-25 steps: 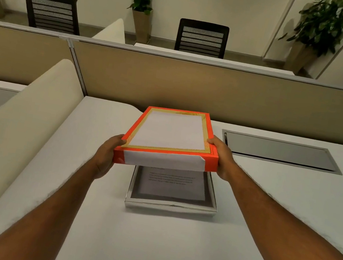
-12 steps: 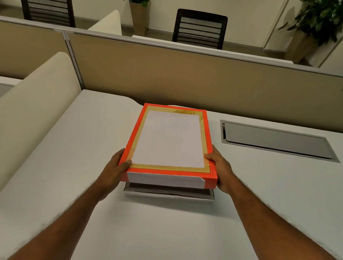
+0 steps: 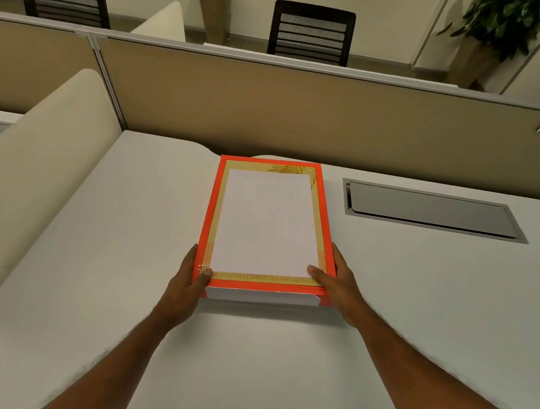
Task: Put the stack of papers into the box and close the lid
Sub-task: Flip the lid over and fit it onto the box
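The orange-edged lid (image 3: 266,225) sits flat over the box on the white desk (image 3: 427,286), just left of the grey cable hatch (image 3: 433,209) set into the surface. The left hand (image 3: 188,280) clasps the lid's near left corner, fingers closed on its edge with the thumb on top. The right hand (image 3: 337,284) grips the near right corner the same way, thumb lying across the gold border. The box below shows only as a pale strip under the lid's near edge; the papers are hidden inside.
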A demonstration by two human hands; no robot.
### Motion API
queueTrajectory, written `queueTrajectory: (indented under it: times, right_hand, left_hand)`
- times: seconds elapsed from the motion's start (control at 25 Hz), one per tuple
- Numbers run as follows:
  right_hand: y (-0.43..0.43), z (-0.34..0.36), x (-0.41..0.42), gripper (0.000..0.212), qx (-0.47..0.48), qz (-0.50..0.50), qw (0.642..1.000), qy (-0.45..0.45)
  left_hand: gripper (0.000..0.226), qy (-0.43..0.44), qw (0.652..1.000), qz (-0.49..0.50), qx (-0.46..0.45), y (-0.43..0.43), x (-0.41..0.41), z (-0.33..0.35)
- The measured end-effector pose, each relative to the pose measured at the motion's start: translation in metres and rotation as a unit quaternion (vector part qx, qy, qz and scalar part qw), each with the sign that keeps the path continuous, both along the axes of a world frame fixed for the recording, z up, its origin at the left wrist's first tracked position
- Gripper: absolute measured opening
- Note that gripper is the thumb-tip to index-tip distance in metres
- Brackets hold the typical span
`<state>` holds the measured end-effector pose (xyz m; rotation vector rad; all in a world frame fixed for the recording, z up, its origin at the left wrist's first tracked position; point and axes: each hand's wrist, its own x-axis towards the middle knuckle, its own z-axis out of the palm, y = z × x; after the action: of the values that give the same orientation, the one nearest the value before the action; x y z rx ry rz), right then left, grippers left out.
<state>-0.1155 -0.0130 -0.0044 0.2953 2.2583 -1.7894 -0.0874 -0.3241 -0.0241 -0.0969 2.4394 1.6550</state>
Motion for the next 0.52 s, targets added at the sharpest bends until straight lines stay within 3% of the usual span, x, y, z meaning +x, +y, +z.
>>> queueTrajectory:
  times: [0.2,0.52]
  right_hand:
    - [0.008,-0.020,0.012,0.090,0.085,0.058,0.994,0.031]
    - [0.007,-0.029,0.011,0.099,0.114,0.053,0.992,0.032]
  left_hand:
    - [0.073,0.014,0.999,-0.007,-0.046,-0.001,0.009,-0.009]
    - [0.069,0.033,0.998,-0.030,-0.053,-0.006,0.001,-0.015]
